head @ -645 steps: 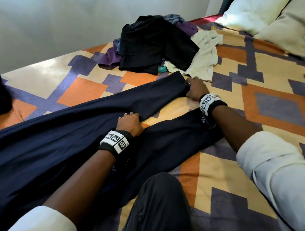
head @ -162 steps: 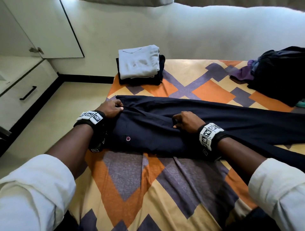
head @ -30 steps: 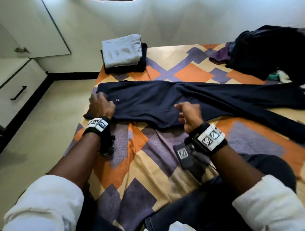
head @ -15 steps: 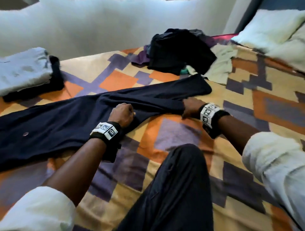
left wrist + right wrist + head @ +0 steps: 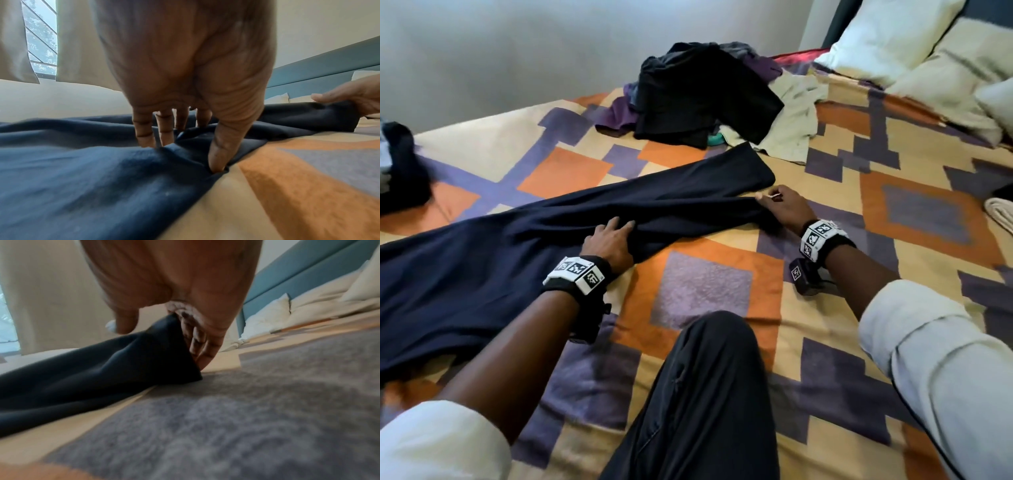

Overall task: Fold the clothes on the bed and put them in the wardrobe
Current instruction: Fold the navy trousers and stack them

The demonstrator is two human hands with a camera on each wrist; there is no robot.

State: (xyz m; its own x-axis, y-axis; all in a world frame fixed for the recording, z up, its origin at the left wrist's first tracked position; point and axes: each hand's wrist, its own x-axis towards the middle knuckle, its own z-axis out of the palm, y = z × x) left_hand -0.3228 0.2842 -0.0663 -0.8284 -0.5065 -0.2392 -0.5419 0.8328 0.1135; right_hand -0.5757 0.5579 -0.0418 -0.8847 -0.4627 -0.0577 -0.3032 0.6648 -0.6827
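Note:
Navy trousers [image 5: 517,260] lie stretched across the patterned bed, waist off to the left and legs running right. My left hand [image 5: 611,238] rests on the near leg at mid-length, fingers spread on top. In the left wrist view this hand [image 5: 183,155] has a ridge of the trousers [image 5: 82,178] bunched between fingers and thumb [image 5: 216,162]. My right hand [image 5: 777,205] pinches the near leg's hem beside the far leg's end. The right wrist view shows the dark cuff [image 5: 164,356] held in that hand [image 5: 164,337] just above the bedspread.
A heap of unfolded clothes [image 5: 705,96] lies at the back of the bed, with pillows [image 5: 893,44] at the far right. A folded stack [image 5: 397,164] shows at the left edge. My knee [image 5: 715,377] rests on the bedspread [image 5: 705,291] in front.
My view swung from the waist end to the leg end. The right hand moved up to the hem of the near leg. The left hand's fingers have spread over the cloth.

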